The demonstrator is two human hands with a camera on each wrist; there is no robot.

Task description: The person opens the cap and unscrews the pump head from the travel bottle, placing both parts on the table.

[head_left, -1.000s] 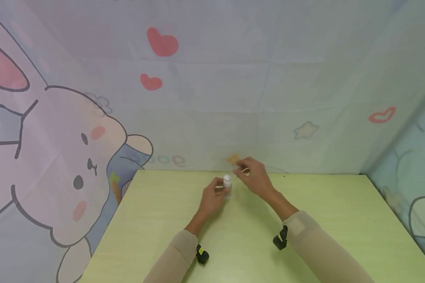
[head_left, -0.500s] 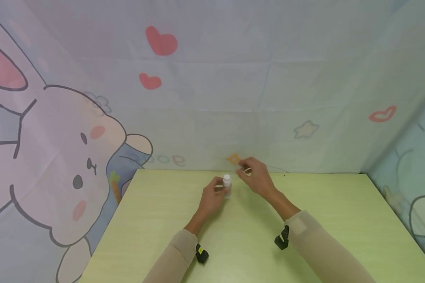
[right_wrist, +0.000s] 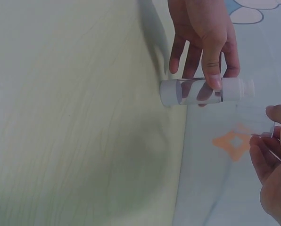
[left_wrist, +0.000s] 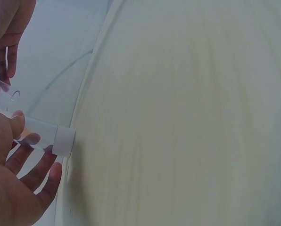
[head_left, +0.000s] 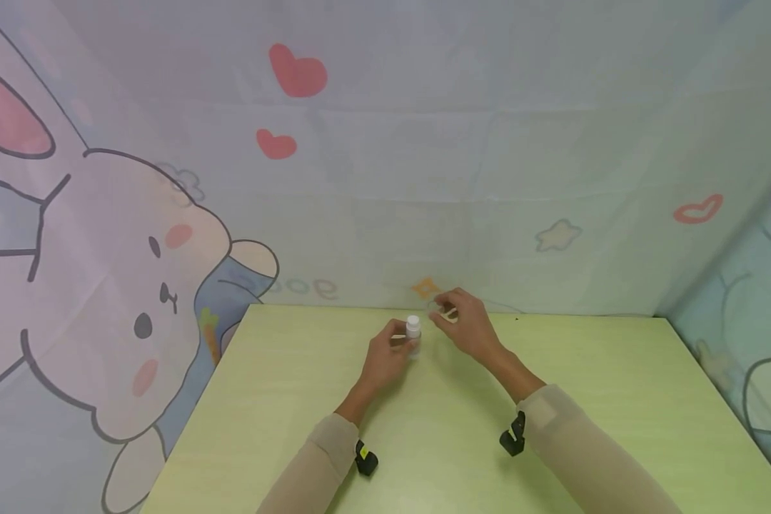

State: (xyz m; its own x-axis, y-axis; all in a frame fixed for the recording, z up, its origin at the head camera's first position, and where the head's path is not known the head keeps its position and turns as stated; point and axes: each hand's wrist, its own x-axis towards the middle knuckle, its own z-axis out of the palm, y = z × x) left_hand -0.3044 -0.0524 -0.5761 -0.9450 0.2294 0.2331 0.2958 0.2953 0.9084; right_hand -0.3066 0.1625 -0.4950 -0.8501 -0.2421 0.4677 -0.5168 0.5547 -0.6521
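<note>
Near the table's back edge stands a small upright bottle (head_left: pixel 413 327) with a clear body, a white base and a white top. My left hand (head_left: pixel 384 358) holds it round the body, thumb on one side and fingers on the other, as the right wrist view shows. To the right of the bottle top, my right hand (head_left: pixel 467 323) pinches a clear, see-through cap (right_wrist: pixel 257 118) between thumb and fingers. A gap separates the cap from the bottle. In the left wrist view the cap (left_wrist: pixel 3 96) is partly cut off by the frame edge.
The pale yellow-green table (head_left: pixel 283 400) ends at a hanging cloth (head_left: pixel 385 235) printed with a rabbit, hearts and stars. A black wrist device (head_left: pixel 366 459) sits at the left sleeve, and another black device (head_left: pixel 512 435) at the right sleeve.
My right hand has drifted slightly to the right with the clear cap, a little farther from the bottle. The left hand and the bottle have stayed in place.
</note>
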